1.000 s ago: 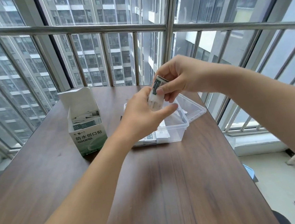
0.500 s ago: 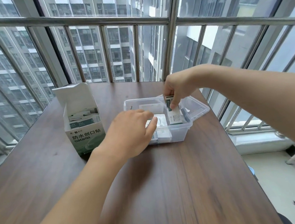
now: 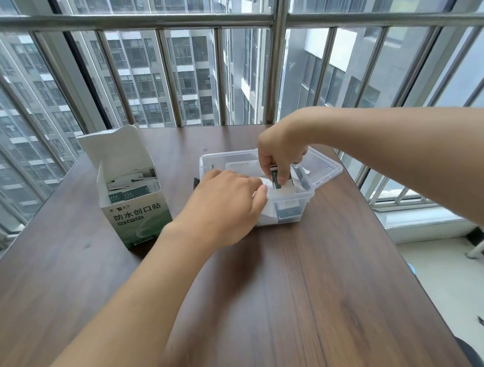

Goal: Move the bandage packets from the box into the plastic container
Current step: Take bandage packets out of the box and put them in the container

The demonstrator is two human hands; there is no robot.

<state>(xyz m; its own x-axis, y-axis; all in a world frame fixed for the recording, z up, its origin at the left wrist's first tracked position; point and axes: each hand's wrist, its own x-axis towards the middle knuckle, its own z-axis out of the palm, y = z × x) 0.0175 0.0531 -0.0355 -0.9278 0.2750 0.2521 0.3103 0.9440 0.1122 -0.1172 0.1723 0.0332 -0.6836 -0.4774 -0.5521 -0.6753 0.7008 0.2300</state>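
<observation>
Wooden table (image 3: 317, 293), window railing (image 3: 278, 48), perhaps apartment towers (image 3: 150, 89)

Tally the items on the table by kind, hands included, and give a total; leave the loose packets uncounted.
Green and white cardboard bandage box, open, packets inside: 1
Clear plastic container, packets inside: 1
Clear plastic lid beside the container: 1
Hands: 2, left hand at the container's packets, right hand pinching a packet stack
Total: 5

Bright, even daylight thru window wall (image 3: 225, 67) ahead; no harsh glare. Soft diffuse shadows on table (image 3: 317, 293) under forearms & beside box (image 3: 131, 204). Wide-angle distortion: railing bars (image 3: 281, 48) bow twd edges, arms stretched at frame bottom. Focus decent centre; slight softness/compression at corners, bldgs outside hazy
</observation>
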